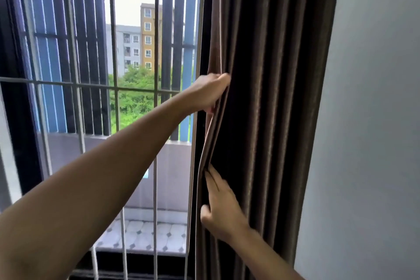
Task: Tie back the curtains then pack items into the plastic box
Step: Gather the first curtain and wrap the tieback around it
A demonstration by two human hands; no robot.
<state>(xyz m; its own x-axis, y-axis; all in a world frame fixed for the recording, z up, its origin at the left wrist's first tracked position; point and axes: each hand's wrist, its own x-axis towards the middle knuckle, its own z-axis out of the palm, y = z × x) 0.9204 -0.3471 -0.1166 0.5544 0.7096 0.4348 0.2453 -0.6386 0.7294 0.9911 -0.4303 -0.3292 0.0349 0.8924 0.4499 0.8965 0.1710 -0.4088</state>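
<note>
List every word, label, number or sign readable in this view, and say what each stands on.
No text can be read: none shows on the curtain, the wall, the window bars or the buildings outside.
A small blue patch low behind the glass might be a sticker or sign; it is too blurred to tell.

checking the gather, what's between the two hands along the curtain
Only the folded edge of the curtain runs from the left hand down to the right hand; nothing else shows there in the head view.
</note>
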